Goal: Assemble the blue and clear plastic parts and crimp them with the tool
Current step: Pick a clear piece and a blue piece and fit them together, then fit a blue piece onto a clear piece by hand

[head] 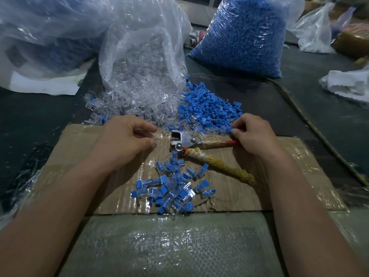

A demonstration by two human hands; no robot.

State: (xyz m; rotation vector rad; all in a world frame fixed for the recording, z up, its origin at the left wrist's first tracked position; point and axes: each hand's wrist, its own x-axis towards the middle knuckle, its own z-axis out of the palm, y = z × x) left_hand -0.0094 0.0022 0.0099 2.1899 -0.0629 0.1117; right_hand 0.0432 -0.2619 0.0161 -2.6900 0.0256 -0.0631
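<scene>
Bags at the back: an open clear bag (143,62) spilling clear parts (127,102) just past the left fingertips, and a full bag (243,35) of blue ones further back. The right hand (253,134) pinches a blue part (229,130) at the edge of the loose blue pile (207,104); the left hand (127,140) is curled, can't tell if it holds anything. The tool (185,140), handles wrapped in yellowish tape, lies on cardboard (299,156) between both sets of fingers, with joined blue-and-clear pieces (171,188) heaped nearer the wrists.

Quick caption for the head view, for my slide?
Right hand pinches a blue part beside the crimping tool lying on cardboard, assembled pieces heaped nearby.
</scene>
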